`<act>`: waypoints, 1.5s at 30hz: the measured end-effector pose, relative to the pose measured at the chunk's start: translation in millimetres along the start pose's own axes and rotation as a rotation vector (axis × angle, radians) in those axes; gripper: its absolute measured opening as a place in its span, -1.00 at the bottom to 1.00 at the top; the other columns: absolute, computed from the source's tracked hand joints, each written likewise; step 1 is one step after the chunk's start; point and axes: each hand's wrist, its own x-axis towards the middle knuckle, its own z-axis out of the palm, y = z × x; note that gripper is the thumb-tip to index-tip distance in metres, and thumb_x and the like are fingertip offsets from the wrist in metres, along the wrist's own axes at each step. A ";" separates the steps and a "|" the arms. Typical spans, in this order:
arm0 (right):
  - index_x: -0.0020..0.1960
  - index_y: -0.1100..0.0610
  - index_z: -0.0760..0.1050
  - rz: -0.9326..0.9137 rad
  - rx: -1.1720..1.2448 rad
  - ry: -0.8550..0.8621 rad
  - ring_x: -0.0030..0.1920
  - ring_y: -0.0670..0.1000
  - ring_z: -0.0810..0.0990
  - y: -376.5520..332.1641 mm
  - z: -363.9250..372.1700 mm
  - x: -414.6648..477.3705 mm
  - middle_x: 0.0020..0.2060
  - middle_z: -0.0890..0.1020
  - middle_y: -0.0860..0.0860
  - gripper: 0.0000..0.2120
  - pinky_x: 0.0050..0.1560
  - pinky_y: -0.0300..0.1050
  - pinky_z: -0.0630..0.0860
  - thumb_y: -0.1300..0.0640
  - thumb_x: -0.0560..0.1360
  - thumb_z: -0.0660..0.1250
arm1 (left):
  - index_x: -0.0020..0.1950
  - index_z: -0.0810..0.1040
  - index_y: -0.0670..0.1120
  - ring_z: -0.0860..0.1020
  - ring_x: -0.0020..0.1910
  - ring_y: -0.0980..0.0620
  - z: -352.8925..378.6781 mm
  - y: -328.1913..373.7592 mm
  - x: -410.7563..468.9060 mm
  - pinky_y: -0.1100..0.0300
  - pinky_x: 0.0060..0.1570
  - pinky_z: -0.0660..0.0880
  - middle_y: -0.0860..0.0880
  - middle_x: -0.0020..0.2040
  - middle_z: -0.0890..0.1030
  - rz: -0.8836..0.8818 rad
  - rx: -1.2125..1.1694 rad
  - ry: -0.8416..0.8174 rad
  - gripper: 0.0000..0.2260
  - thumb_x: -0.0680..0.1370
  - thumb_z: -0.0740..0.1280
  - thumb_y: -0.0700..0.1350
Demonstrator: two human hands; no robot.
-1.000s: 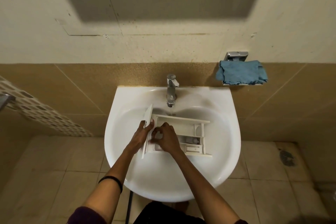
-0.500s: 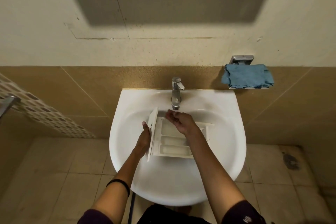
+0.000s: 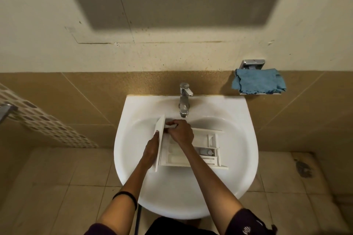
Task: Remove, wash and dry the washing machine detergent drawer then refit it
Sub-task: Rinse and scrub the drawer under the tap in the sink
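Beige tile and stained plaster back a white basin (image 3: pixel 244 139). The drawer (image 3: pixel 206 150) lies inside its bowl, just below the tap (image 3: pixel 184 101) that stands at 12 o'clock on the rim. Its panel (image 3: pixel 160 135) faces 9 o'clock and stands tilted on edge, while the open compartments run toward 3 o'clock. The left hand (image 3: pixel 150 151) is clamped on that panel from the 9 o'clock side, one fingertip showing over the top edge and the rest hidden behind it. The right hand (image 3: pixel 181 132) reaches across from 5 o'clock, fingers curled tight round the drawer's far wall at the corner by the panel; whether it rubs or only grips there cannot be told. No stream from the tap can be made out. The drawer looks like hollow moulded plastic, so it is probably light and stiff and slippery once wet. Its thin dividers and a small insert near the 3 o'clock end could crack or pop loose. The panel and the long side walls seem the safest holds, not the inner partitions. A blue cloth (image 3: pixel 257 82) lies on a chrome holder (image 3: pixel 253 64) at 2 o'clock from the basin, well apart, handy for drying. The spout hangs close over the far corner and could knock the drawer on its way out.
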 end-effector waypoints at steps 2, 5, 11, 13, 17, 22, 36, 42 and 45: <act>0.00 0.01 0.65 0.010 0.031 0.006 0.01 0.04 0.61 2.8 0.0 2.9 -0.04 0.69 0.00 -0.80 -0.07 -0.18 0.45 0.07 0.38 0.44 | 0.36 0.40 -0.15 0.49 0.16 -0.14 -0.4 -2.3 2.0 0.00 0.27 0.39 -0.19 0.24 0.51 -0.021 0.006 0.021 -0.47 0.61 -0.01 0.19; -0.03 0.12 0.66 -0.022 0.143 -0.008 -0.13 0.07 0.63 7.5 3.0 5.2 -0.12 0.70 0.07 -0.83 -0.01 -0.04 0.55 0.24 0.43 0.35 | 0.35 0.40 -0.19 0.50 0.14 -0.17 0.8 -4.4 5.9 0.00 0.22 0.43 -0.22 0.23 0.51 -0.034 0.018 0.061 -0.48 0.63 -0.02 0.15; -0.11 0.03 0.64 0.033 0.022 0.069 -0.08 0.10 0.63 1.1 7.5 7.0 -0.16 0.69 0.03 -0.87 -0.10 -0.14 0.50 0.03 0.43 0.35 | 0.35 0.40 -0.24 0.52 0.13 -0.21 0.1 -4.8 7.9 -0.01 0.19 0.46 -0.26 0.19 0.53 -0.083 -0.017 0.082 -0.49 0.64 -0.02 0.11; -0.11 0.03 0.63 0.041 -0.074 0.127 -0.02 0.09 0.61 -3.8 7.8 6.4 -0.10 0.68 0.02 -0.86 -0.15 -0.19 0.39 0.03 0.44 0.33 | 0.33 0.42 -0.25 0.52 0.12 -0.22 1.1 -4.6 7.3 0.01 0.17 0.46 -0.27 0.18 0.54 -0.078 -0.022 0.097 -0.50 0.64 -0.01 0.09; -0.05 0.06 0.62 0.045 -0.109 0.144 0.01 0.08 0.60 -6.2 10.4 9.4 -0.06 0.66 0.02 -0.85 -0.14 -0.19 0.37 0.09 0.47 0.29 | 0.31 0.42 -0.26 0.52 0.02 -0.18 2.2 -3.1 6.8 0.09 0.02 0.46 -0.27 0.15 0.55 -0.071 -0.038 0.104 -0.53 0.65 0.00 0.06; -0.05 0.02 0.61 -0.017 -0.076 -0.012 0.05 0.07 0.58 3.4 6.5 18.4 -0.02 0.66 -0.01 -0.86 -0.07 -0.14 0.42 0.04 0.45 0.32 | 0.31 0.42 -0.26 0.51 -0.01 -0.14 1.8 -3.4 6.3 0.10 0.01 0.46 -0.24 0.11 0.55 -0.068 -0.034 0.117 -0.52 0.65 -0.01 0.07; -0.23 0.26 0.42 0.542 1.456 -0.158 -0.35 0.02 0.48 -0.4 -14.5 33.4 -0.46 0.52 0.12 -0.75 -0.41 -0.23 0.43 0.35 0.58 0.08 | 0.33 0.43 -0.23 0.51 0.16 -0.22 2.0 -0.9 -2.5 -0.08 0.24 0.43 -0.26 0.20 0.54 -0.086 -0.058 0.183 -0.51 0.64 -0.01 0.08; -0.27 0.23 0.34 0.605 1.464 -0.206 -0.39 -0.02 0.30 -1.5 -21.3 43.5 -0.41 0.37 0.10 -0.69 -0.38 -0.25 0.22 0.37 0.53 -0.09 | 0.28 0.46 -0.23 0.49 0.17 -0.20 -6.7 1.4 -16.8 0.02 0.23 0.39 -0.20 0.17 0.54 0.030 -0.017 0.270 -0.54 0.65 -0.03 0.05; -0.24 0.26 0.36 0.592 1.490 -0.227 -0.39 -0.03 0.25 6.7 -28.3 46.7 -0.40 0.38 0.12 -0.70 -0.37 -0.25 0.19 0.39 0.53 -0.09 | 0.25 0.48 -0.23 0.50 0.14 -0.18 -9.0 6.0 -23.7 0.06 0.15 0.38 -0.18 0.13 0.55 0.079 -0.005 0.276 -0.55 0.66 -0.03 0.04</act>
